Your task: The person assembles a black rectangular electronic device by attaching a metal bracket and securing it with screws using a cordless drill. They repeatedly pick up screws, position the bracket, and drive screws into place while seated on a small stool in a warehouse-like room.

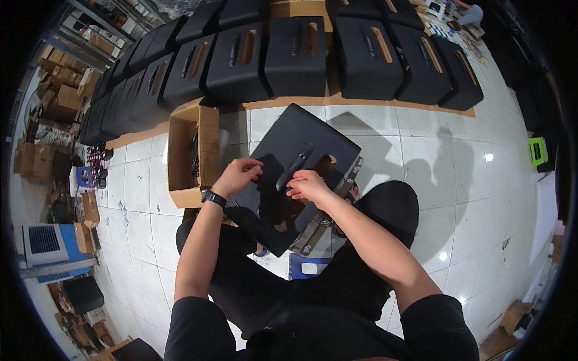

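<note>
A matte-black box (286, 141) with a curved handle (295, 165) sits between black-clad knees (388, 210), left hand (242, 173) curled over it, right hand's (308, 184) fingers bent beside the handle; whether either grips, I cannot tell.

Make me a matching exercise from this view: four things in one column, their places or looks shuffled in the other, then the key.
Things
1. nearest black handle
2. watch
3. cardboard box
4. vented unit

Places or looks
A. around the left wrist
B. blue and white, at the far left
C. on the tilted black box, by the right hand
D. open-topped, beyond the left hand

Pairs: 1-C; 2-A; 3-D; 4-B
</note>
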Demonstrator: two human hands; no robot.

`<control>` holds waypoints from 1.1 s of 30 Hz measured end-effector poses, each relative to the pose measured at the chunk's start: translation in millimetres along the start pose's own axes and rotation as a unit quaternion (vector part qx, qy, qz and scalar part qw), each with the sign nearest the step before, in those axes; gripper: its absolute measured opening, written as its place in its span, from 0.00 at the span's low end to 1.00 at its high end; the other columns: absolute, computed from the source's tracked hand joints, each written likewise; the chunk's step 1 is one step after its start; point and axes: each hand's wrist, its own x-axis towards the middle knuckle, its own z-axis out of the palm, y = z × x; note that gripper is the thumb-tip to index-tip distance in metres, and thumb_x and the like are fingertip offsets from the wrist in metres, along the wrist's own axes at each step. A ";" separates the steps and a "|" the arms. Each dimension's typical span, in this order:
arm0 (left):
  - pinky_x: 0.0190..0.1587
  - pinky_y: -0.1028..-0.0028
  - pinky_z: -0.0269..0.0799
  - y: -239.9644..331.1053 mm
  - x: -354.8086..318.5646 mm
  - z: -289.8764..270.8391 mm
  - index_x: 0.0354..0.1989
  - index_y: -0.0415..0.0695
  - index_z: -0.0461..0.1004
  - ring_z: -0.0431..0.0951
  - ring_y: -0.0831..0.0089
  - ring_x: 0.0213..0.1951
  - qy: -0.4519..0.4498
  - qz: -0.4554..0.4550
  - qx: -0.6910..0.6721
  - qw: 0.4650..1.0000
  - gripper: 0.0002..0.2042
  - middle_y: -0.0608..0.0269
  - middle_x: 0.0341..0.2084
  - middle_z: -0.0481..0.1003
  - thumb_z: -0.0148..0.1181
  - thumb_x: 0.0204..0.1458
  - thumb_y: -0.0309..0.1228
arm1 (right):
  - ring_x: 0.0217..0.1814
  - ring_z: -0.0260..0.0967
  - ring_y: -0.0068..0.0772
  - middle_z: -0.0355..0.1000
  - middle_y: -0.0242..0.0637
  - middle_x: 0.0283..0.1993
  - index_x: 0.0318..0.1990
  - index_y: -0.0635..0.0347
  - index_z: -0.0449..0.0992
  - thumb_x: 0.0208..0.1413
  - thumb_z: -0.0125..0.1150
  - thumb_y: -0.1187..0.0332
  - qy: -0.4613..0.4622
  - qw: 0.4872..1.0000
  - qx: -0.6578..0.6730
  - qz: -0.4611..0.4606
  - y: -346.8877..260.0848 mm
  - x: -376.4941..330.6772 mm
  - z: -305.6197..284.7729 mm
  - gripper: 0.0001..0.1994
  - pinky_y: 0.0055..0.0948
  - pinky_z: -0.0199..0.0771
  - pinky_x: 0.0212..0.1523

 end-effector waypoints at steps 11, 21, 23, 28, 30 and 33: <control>0.57 0.55 0.73 -39.2 18.1 -5.1 0.56 0.38 0.75 0.78 0.40 0.52 0.061 -0.015 0.210 0.976 0.18 0.37 0.47 0.79 0.52 0.65 0.37 | 0.49 0.73 0.32 0.74 0.36 0.43 0.43 0.60 0.74 0.58 0.52 0.82 0.032 0.974 0.225 0.014 -14.2 -18.3 19.5 0.09 0.34 0.76 0.53; 0.46 0.64 0.77 -59.3 3.3 -36.0 0.48 0.39 0.83 0.85 0.59 0.41 0.045 -0.144 0.131 0.980 0.30 0.50 0.33 0.83 0.59 0.61 0.58 | 0.50 0.81 0.42 0.79 0.51 0.49 0.53 0.71 0.74 0.63 0.53 0.73 0.071 0.992 0.052 0.090 -16.2 -14.5 10.6 0.14 0.36 0.80 0.52; 0.43 0.64 0.77 -66.9 3.1 -37.9 0.48 0.39 0.83 0.84 0.61 0.37 0.052 -0.195 0.134 0.970 0.29 0.51 0.31 0.82 0.58 0.61 0.57 | 0.50 0.81 0.41 0.79 0.51 0.50 0.54 0.71 0.74 0.62 0.53 0.72 0.068 0.992 0.039 0.103 -17.3 -17.0 7.4 0.16 0.35 0.80 0.51; 0.39 0.72 0.73 -77.3 -4.4 -45.7 0.43 0.34 0.79 0.75 0.74 0.31 0.054 -0.198 0.112 0.972 0.26 0.61 0.27 0.77 0.54 0.68 0.51 | 0.49 0.81 0.38 0.80 0.50 0.50 0.55 0.71 0.75 0.62 0.54 0.72 0.046 0.991 0.042 0.117 -18.2 -22.3 3.9 0.16 0.34 0.80 0.49; 0.40 0.72 0.73 -84.1 -3.7 -43.0 0.44 0.34 0.79 0.76 0.74 0.33 0.069 -0.169 0.104 0.978 0.25 0.60 0.30 0.78 0.54 0.68 0.50 | 0.48 0.81 0.38 0.80 0.49 0.50 0.55 0.70 0.75 0.63 0.54 0.73 0.037 0.992 0.049 0.113 -16.6 -19.7 2.8 0.16 0.33 0.80 0.49; 0.45 0.70 0.75 -82.8 -1.8 -39.3 0.48 0.35 0.80 0.80 0.68 0.37 0.078 -0.128 0.136 0.979 0.23 0.55 0.36 0.82 0.55 0.67 0.47 | 0.47 0.82 0.39 0.80 0.50 0.49 0.57 0.70 0.73 0.63 0.54 0.73 0.022 0.992 0.039 0.122 -15.3 -18.0 4.8 0.17 0.34 0.80 0.49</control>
